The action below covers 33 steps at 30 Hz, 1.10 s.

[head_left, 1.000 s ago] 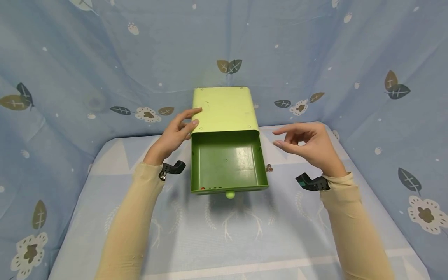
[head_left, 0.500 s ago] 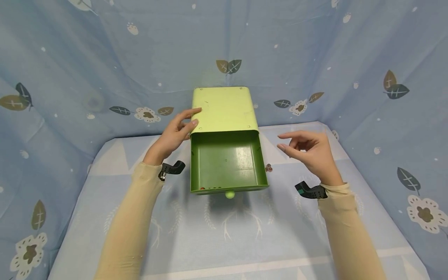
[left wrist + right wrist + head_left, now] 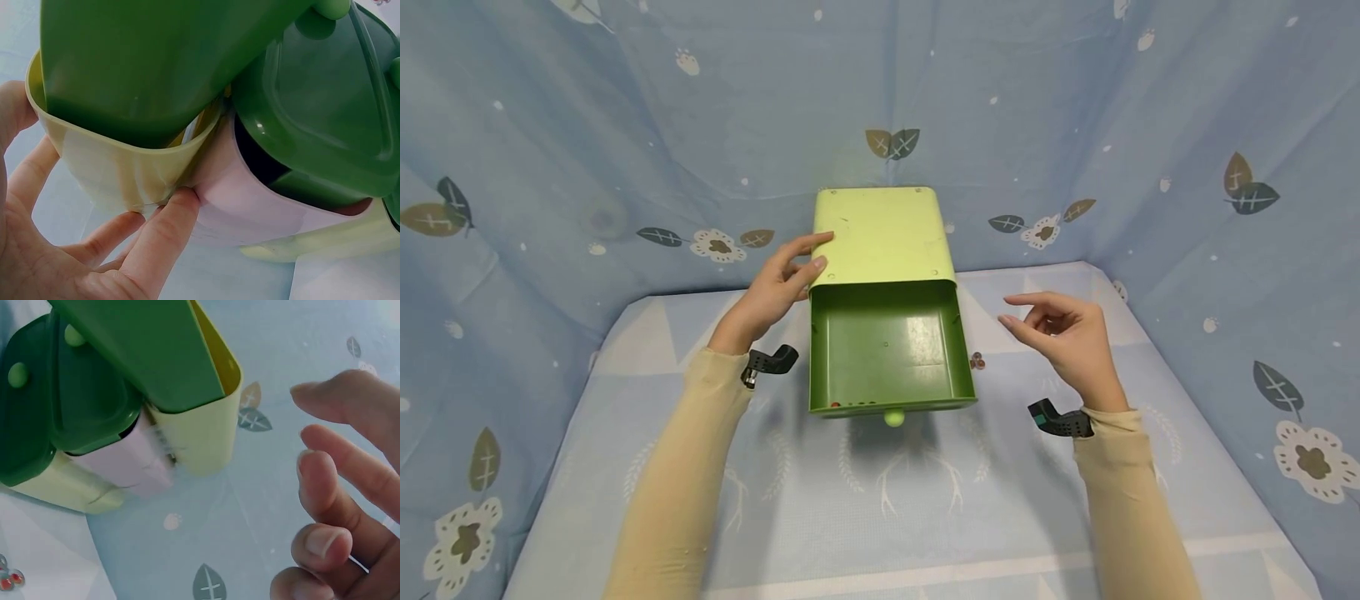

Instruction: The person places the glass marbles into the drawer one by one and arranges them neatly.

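Note:
A stacked drawer unit stands on the table; its top casing (image 3: 880,233) is pale yellow-green. The top green drawer (image 3: 891,342) is pulled out, with a small red ball (image 3: 836,405) and several tiny round things along its front wall. My left hand (image 3: 767,292) rests against the casing's left side, index finger and thumb at its top edge. In the left wrist view its fingers (image 3: 165,234) spread across the casing and touch the pink casing (image 3: 231,187) beside it. Right of the unit, my right hand (image 3: 1063,333) hovers empty, thumb and index finger apart, other fingers loosely bent.
Small round reddish things (image 3: 977,361) lie clustered on the table just right of the drawer. The lower drawers (image 3: 87,394) with round knobs appear pushed in. A patterned blue curtain (image 3: 880,92) stands behind and at both sides of the cloth-covered table (image 3: 865,525).
My right hand has moved slightly right and nearer to me, away from the drawer unit. The left hand and the drawer unit stay as they were.

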Each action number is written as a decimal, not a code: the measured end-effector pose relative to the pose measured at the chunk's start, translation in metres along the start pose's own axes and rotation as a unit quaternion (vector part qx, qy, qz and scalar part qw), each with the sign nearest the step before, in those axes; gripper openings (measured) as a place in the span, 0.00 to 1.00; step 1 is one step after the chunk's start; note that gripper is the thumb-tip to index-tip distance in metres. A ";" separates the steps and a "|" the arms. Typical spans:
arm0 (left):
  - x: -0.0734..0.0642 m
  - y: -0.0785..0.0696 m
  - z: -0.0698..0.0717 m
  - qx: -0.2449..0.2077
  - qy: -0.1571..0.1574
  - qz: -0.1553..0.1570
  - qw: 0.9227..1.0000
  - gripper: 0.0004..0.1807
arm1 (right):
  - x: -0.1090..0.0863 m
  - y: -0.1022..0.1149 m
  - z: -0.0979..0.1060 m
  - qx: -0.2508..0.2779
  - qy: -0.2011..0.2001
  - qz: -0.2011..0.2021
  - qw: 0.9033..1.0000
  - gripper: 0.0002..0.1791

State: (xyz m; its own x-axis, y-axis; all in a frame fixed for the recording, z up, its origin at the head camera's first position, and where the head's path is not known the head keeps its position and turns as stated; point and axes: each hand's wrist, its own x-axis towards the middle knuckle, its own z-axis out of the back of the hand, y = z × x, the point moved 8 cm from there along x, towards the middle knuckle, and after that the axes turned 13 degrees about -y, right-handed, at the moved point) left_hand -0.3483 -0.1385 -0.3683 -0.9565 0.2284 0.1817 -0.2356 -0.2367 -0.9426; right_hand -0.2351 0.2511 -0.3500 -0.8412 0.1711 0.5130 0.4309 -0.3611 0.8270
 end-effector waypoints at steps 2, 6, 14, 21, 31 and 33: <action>0.000 0.001 0.000 -0.001 -0.002 -0.001 1.000 0.29 | -0.002 -0.003 0.003 -0.002 -0.015 -0.007 1.000 0.15; 0.001 0.002 0.000 -0.003 -0.004 -0.001 1.000 0.29 | -0.006 -0.011 0.007 -0.009 -0.041 -0.021 0.999 0.15; 0.000 -0.003 -0.002 -0.010 -0.003 0.012 1.000 0.29 | -0.019 -0.029 0.013 -0.015 -0.072 -0.050 0.996 0.15; 0.001 0.002 0.000 -0.011 -0.002 0.005 1.000 0.29 | -0.028 -0.039 0.012 -0.027 -0.084 -0.063 0.994 0.15; -0.001 0.003 0.001 -0.018 0.000 0.001 1.000 0.28 | -0.039 -0.056 0.007 -0.051 -0.092 -0.076 0.992 0.14; 0.000 0.003 0.001 -0.019 0.001 0.000 1.000 0.28 | -0.042 -0.060 0.006 -0.051 -0.094 -0.078 0.991 0.14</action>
State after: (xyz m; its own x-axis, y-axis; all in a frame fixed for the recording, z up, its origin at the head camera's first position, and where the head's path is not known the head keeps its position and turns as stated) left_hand -0.3490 -0.1406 -0.3708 -0.9563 0.2293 0.1814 -0.2289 -0.2013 -0.9524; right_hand -0.2235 0.2712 -0.4193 -0.8154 0.3964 0.4218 0.2565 -0.4058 0.8772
